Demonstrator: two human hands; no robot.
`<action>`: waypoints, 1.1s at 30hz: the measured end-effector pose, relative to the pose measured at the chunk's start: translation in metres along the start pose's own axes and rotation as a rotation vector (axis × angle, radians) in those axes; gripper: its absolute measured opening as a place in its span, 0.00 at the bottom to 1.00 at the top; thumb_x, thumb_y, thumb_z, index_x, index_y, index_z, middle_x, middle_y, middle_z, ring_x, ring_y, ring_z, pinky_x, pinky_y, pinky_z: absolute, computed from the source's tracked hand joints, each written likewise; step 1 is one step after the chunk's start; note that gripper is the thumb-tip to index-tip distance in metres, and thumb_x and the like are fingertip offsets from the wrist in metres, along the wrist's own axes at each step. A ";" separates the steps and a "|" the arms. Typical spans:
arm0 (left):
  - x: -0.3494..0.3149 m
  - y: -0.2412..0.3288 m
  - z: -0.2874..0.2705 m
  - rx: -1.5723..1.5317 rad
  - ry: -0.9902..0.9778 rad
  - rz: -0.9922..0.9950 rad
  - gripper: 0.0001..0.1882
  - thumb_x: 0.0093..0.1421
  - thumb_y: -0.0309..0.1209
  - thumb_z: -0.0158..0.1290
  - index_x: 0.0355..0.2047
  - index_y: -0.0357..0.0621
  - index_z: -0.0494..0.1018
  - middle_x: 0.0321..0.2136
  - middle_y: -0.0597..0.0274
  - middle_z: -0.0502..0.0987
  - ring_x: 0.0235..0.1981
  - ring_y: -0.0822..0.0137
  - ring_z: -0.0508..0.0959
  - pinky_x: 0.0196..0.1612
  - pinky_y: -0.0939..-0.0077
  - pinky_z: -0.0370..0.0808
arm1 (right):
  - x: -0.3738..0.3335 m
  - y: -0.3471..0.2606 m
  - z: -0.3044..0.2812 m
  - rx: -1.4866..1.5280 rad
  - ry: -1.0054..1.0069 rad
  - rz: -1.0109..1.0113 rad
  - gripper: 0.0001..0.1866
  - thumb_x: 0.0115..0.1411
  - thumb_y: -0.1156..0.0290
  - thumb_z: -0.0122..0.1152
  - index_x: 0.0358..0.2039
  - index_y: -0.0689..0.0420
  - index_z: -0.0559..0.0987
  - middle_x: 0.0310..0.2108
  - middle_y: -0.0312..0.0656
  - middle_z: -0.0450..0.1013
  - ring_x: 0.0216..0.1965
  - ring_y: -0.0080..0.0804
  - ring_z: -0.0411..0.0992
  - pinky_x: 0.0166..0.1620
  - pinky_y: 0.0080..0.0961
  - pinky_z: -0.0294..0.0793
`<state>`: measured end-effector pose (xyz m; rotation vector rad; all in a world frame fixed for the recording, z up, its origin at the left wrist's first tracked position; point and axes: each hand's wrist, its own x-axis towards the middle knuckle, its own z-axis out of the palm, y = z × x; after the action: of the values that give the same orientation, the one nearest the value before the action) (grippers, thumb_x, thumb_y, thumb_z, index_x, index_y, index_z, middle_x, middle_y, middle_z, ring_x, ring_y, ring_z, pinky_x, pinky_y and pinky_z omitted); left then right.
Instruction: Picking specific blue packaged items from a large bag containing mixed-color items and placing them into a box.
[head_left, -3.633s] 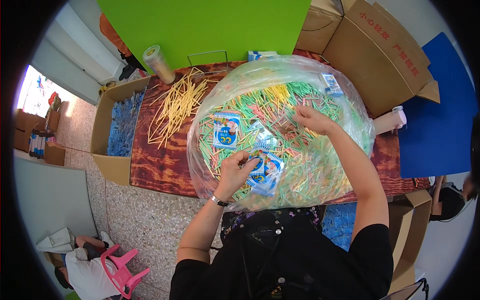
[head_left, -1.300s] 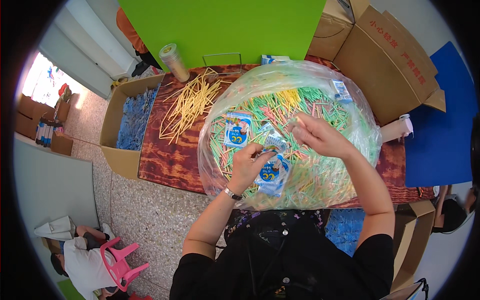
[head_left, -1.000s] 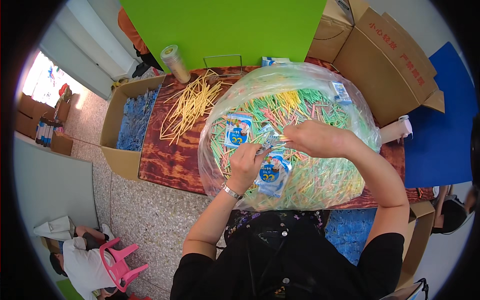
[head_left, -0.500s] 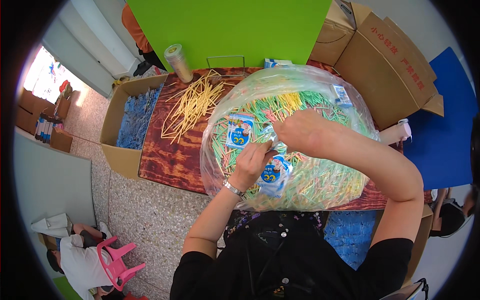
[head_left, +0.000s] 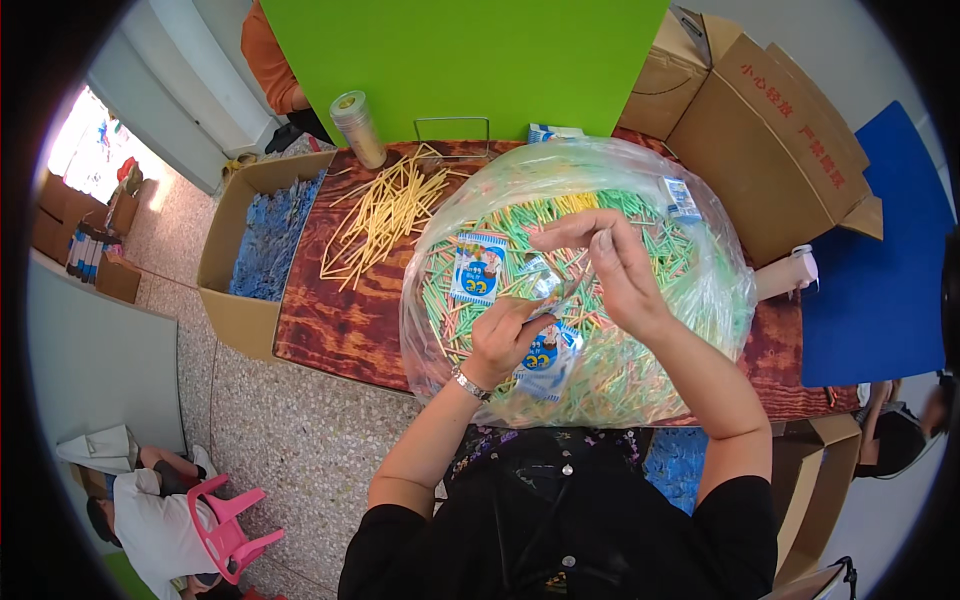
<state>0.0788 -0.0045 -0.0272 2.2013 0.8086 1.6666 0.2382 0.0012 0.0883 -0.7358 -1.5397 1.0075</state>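
Observation:
A large clear plastic bag (head_left: 700,330) lies open on the table, full of thin sticks (head_left: 640,225) in green, pink and yellow. My left hand (head_left: 503,340), a metal watch on its wrist, is closed on a small shiny packet (head_left: 562,298) over the sticks. Just right of it, my right hand (head_left: 622,270) is held above the sticks with fingers stretched out and apart, nothing visible in it. One blue-and-white packet (head_left: 478,268) rests on the sticks left of my hands. Another blue-and-white packet (head_left: 550,355) lies partly behind my left hand.
Loose yellow sticks (head_left: 395,210) spread over the red-brown table (head_left: 340,335) beside a clear cylindrical jar (head_left: 357,128). A cardboard box (head_left: 225,300) of blue packets stands left. Another cardboard box (head_left: 760,130) is at back right, near a pale pink bottle (head_left: 787,273).
My right hand has drawn back from my left, turned and opened out. Its elbow has come in closer to my body. My left hand has stayed nearly in place.

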 end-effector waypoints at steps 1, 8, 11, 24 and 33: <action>-0.001 0.000 -0.001 0.004 0.002 0.002 0.17 0.43 0.22 0.67 0.35 0.37 0.77 0.24 0.58 0.77 0.24 0.63 0.77 0.25 0.73 0.73 | -0.004 0.009 -0.001 0.019 -0.021 0.002 0.12 0.72 0.67 0.33 0.45 0.57 0.66 0.46 0.50 0.75 0.52 0.37 0.69 0.58 0.37 0.63; -0.002 0.005 -0.001 0.029 -0.018 0.016 0.17 0.43 0.22 0.67 0.35 0.36 0.76 0.25 0.58 0.77 0.24 0.63 0.77 0.25 0.74 0.73 | -0.007 0.023 -0.009 -0.411 -0.117 -0.189 0.11 0.71 0.67 0.33 0.44 0.56 0.67 0.53 0.49 0.71 0.61 0.41 0.58 0.62 0.43 0.55; 0.004 0.007 -0.002 0.001 0.009 0.011 0.17 0.43 0.22 0.67 0.35 0.36 0.76 0.25 0.57 0.77 0.25 0.62 0.78 0.26 0.73 0.74 | -0.012 0.017 -0.017 -0.622 -0.183 -0.178 0.13 0.70 0.63 0.40 0.46 0.56 0.69 0.54 0.47 0.71 0.60 0.39 0.58 0.61 0.42 0.55; 0.001 -0.007 -0.021 -0.023 -0.005 -0.070 0.11 0.54 0.17 0.56 0.39 0.34 0.76 0.36 0.53 0.79 0.35 0.59 0.79 0.37 0.71 0.75 | -0.029 0.036 -0.020 -0.726 -0.210 -0.266 0.09 0.51 0.78 0.63 0.35 0.57 0.79 0.31 0.41 0.74 0.32 0.40 0.74 0.35 0.31 0.74; -0.021 -0.024 -0.052 0.278 0.045 -0.463 0.18 0.58 0.26 0.55 0.49 0.39 0.73 0.51 0.49 0.72 0.51 0.55 0.72 0.53 0.64 0.69 | -0.011 0.114 0.014 -0.403 -0.073 0.363 0.10 0.56 0.70 0.58 0.39 0.57 0.77 0.21 0.42 0.75 0.22 0.31 0.74 0.29 0.28 0.71</action>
<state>0.0192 -0.0035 -0.0401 1.9339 1.5065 1.4433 0.2193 0.0392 -0.0189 -1.3087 -1.7331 1.0010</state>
